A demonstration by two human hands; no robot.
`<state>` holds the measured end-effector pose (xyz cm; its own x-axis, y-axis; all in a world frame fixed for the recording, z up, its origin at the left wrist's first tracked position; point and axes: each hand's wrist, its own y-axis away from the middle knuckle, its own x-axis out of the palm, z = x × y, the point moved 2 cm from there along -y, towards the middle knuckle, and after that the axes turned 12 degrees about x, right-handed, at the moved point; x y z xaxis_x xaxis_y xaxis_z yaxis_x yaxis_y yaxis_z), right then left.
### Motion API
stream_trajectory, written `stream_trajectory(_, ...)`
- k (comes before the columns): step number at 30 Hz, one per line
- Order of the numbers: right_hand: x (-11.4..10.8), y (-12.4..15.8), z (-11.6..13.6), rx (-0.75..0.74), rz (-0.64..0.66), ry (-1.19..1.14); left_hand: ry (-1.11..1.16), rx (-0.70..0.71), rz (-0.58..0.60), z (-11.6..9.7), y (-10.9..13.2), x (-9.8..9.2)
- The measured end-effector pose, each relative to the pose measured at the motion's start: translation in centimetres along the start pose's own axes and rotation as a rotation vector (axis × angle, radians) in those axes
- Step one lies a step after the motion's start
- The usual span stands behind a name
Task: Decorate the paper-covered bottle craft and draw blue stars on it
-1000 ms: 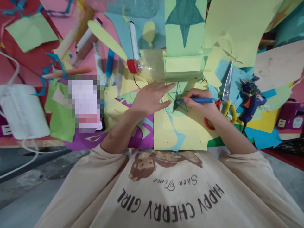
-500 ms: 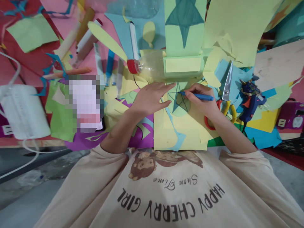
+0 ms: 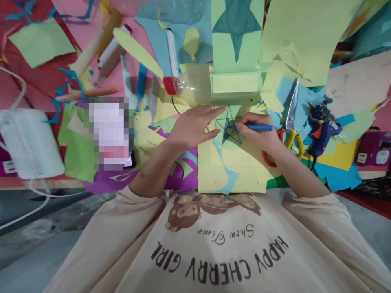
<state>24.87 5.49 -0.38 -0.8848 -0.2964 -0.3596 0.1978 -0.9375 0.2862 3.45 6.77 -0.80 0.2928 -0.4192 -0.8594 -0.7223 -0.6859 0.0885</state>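
Observation:
My right hand [image 3: 258,129] pinches a blue marker [image 3: 259,127], its tip down on a star drawing [image 3: 226,132]. The star is outlined in blue on pale green paper, and parts of it are coloured in. Thumb and index finger apart, my left hand [image 3: 197,126] lies flat at the left side of the drawing. Beneath is a yellow sheet [image 3: 244,175] with a thin blue paper scrap [image 3: 230,179] on it. Just beyond the hands lies a clear plastic bottle [image 3: 195,83] with a red cap, wrapped in green paper with a larger coloured star [image 3: 237,26].
Scissors [image 3: 291,118] with red and yellow handles and a blue glue gun [image 3: 320,136] lie to the right. On the left are a phone [image 3: 130,160], partly blurred out, a white power adapter [image 3: 33,142] with cables, and several markers [image 3: 141,85]. Paper scraps cover the table.
My right hand has moved the marker slightly towards me and left, from the star's upper part to its lower left. My left hand stays in place.

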Motion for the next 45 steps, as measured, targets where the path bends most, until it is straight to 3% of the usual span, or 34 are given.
stream_trajectory(12,0.07,0.12,0.48,0.038,0.081,0.001,0.015,-0.015,0.019,-0.11,-0.04,-0.13)
stream_trajectory(19,-0.39,-0.14,-0.07,0.047,-0.090,-0.108,0.014,-0.003,-0.001,0.01,0.00,0.00)
stream_trajectory(25,-0.37,-0.05,-0.30,0.028,-0.100,-0.096,0.010,-0.017,0.011,-0.10,-0.03,-0.08)
stream_trajectory(45,-0.07,0.03,0.25,-0.016,-0.011,0.004,0.018,-0.005,0.001,-0.05,0.02,-0.07)
